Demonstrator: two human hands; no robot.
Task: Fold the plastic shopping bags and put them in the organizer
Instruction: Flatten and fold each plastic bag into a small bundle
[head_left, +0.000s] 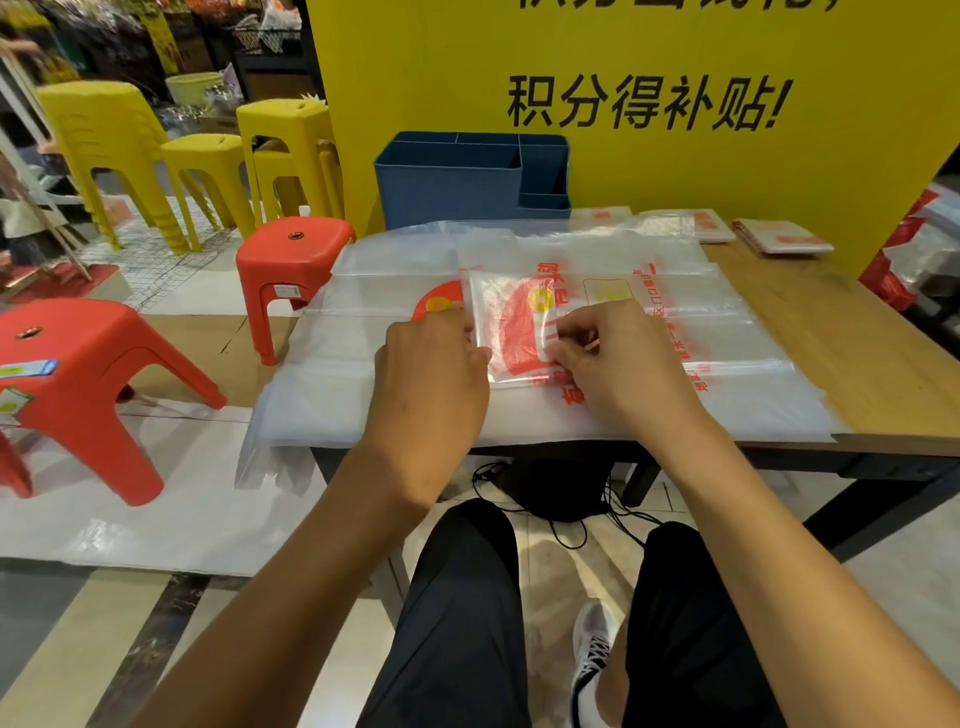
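Head view: one camera, both hands at work.
Bag (519, 327): folded small, lying on flat bags (675, 332), table centre.
Left hand (431, 374): fingers curled, pressing bag's left edge.
Right hand (618, 358): fingertips pinch bag's right edge.
Organizer (452, 182): behind, well apart.
Risk: slick plastic may spring open if pressure eases.

"积分得补贴!" on yellow board (675, 171)

I see the folded bag (514, 332) on top of the flat bag stack (545, 332) on the table (857, 358), between left hand (431, 374) and right hand (613, 358). Organizer (467, 179) at far edge, behind stack. Folded bags (779, 236) far right. Stools (291, 270) left of table.
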